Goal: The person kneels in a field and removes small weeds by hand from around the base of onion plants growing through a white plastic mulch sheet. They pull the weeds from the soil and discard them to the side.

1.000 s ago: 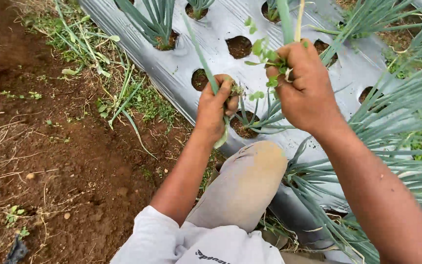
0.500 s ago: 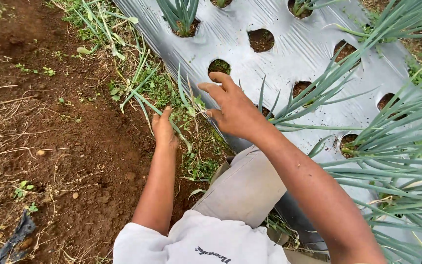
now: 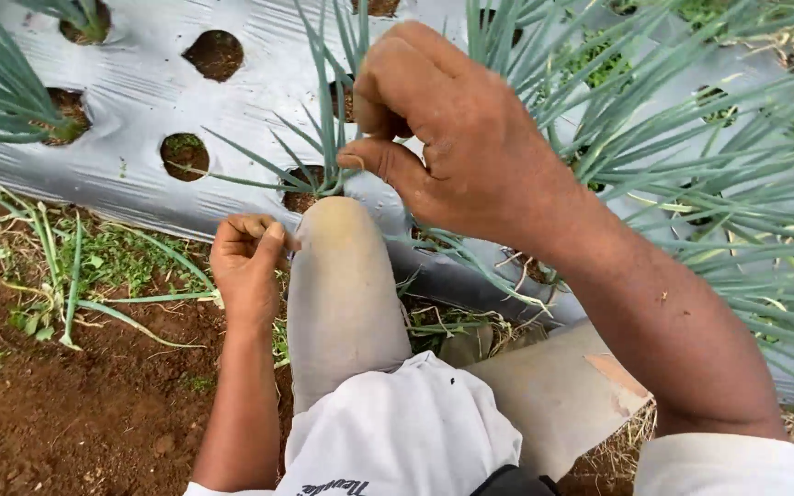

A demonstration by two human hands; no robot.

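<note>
Across the top of the view lies a grey plastic mulch sheet (image 3: 153,87) over a raised bed, with round planting holes cut in it; bare brown soil (image 3: 75,413) runs along its lower left edge. On the right half of the sheet stand dense green onion plants (image 3: 746,202), their long leaves crossing each other. A bent knee in beige trousers (image 3: 342,285) rests against the near edge of the sheet.

The right hand (image 3: 457,138) is above the sheet, thumb and forefinger pressed together in a pinch on something thin, perhaps a leaf or a small weed; the fingers hide it. Just below this hand, a small onion plant (image 3: 323,165) grows from a hole close to the near edge. The left hand (image 3: 250,262) is low beside the knee, near the sheet's edge, fingers curled closed; what it holds, I cannot tell.

A good pinch here should take only the unwanted stem, low near the hole, and pull straight up, so the onion leaves do not tear. Open room is on the left side, over the soil and cut weeds (image 3: 66,285); on the right, the plants leave little space.
</note>
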